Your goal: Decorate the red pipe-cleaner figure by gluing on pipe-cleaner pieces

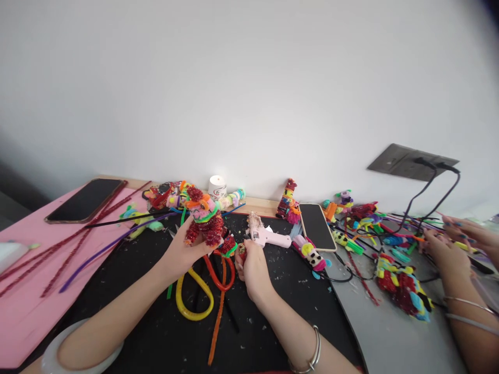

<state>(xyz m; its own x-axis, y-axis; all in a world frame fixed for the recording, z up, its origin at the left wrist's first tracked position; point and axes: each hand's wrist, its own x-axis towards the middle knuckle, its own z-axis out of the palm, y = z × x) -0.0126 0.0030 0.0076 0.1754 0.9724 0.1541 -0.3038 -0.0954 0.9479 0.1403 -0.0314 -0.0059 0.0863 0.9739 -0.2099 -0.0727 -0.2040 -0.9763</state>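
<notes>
Small red piece in the right hand [252,266]: mostly hidden by the fingers. Co-worker's arms [463,291]: cut off at right edge. White object [11,254]: cropped at left edge.

Desk [265,203] under black mat [280,291], pink sheet [23,306], phone [316,226].

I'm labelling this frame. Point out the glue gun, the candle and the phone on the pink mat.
Glue gun [268,237], head view, on its pink body.
Candle [217,185], head view, on its white side.
Phone [86,200], head view, on its dark screen.
</notes>
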